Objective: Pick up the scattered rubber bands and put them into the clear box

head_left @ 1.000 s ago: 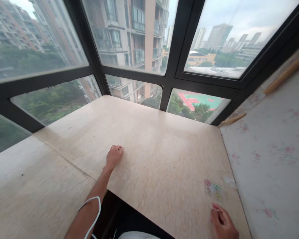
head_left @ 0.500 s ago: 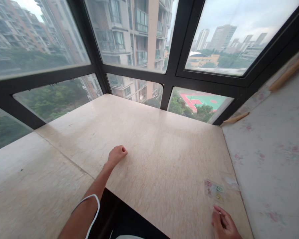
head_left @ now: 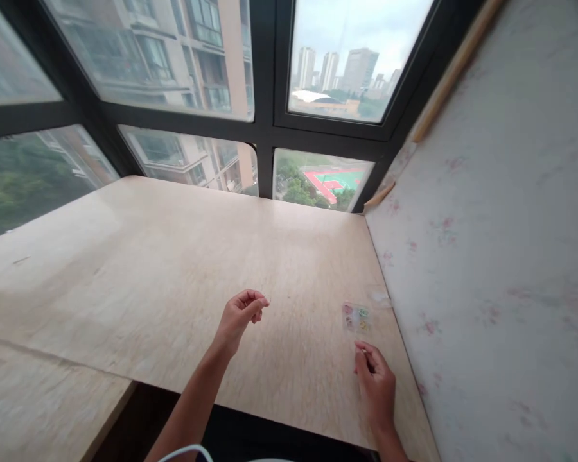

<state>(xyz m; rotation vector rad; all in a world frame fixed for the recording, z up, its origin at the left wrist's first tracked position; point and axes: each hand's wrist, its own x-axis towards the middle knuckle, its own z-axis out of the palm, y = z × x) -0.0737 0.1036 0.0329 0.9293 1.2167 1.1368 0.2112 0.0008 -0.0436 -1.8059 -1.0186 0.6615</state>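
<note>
My left hand (head_left: pixel 243 316) is raised over the middle of the counter, thumb and forefinger pinched on a thin curved piece (head_left: pixel 268 299). That piece is pale and very small, so its exact kind does not show. On the right, my right hand (head_left: pixel 374 377) has thumb and fingertips pressed together, and whatever they may hold is too small to make out. Just beyond it lies a small clear compartment box (head_left: pixel 358 317) with pink, green and yellow loops inside.
Beside the box, a clear plastic piece (head_left: pixel 379 297) lies near the flowered wall (head_left: pixel 462 256). Both hands are over a beige stone-look counter (head_left: pixel 197 237). Dark-framed windows (head_left: pixel 264 131) border its far side, and a dark gap (head_left: pixel 139 410) opens at its front edge.
The view has swung to the right. My left hand has turned from a closed fist so that its pinch and the thin piece show. My right hand stays pinched near the box.
</note>
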